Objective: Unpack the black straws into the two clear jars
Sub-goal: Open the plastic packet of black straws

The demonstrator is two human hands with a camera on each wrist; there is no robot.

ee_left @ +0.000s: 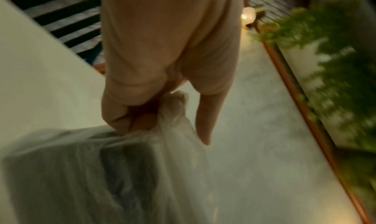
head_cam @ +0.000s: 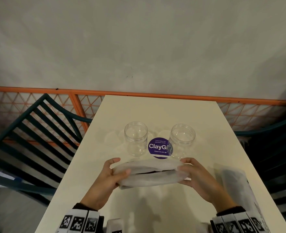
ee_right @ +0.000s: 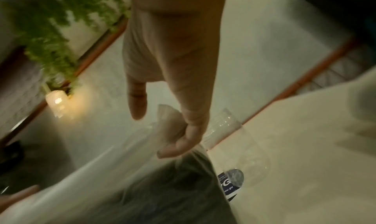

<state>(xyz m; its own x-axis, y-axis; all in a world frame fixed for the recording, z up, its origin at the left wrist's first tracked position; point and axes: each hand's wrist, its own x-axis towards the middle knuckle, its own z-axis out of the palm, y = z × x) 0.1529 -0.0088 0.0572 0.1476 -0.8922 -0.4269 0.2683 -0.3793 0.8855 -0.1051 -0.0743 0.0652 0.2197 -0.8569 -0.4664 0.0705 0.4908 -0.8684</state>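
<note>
Two clear empty jars stand upright on the white table [head_cam: 155, 113], one on the left [head_cam: 135, 138] and one on the right [head_cam: 182, 140]. In front of them I hold a translucent plastic bag [head_cam: 149, 174] of black straws [head_cam: 153, 172] level above the table. My left hand [head_cam: 117, 172] pinches the bag's left end [ee_left: 173, 115], and my right hand [head_cam: 187, 172] pinches its right end [ee_right: 173, 127]. The dark straws show only as a blurred mass through the plastic [ee_right: 173, 192]. The right jar [ee_right: 240, 147] lies just beyond my right hand.
A purple round sticker [head_cam: 157, 148] is on the table between the jars. Another plastic package [head_cam: 236, 185] lies at the table's right edge. Dark slatted chairs [head_cam: 38, 132] stand left and right. An orange lattice rail [head_cam: 88, 105] runs behind the table.
</note>
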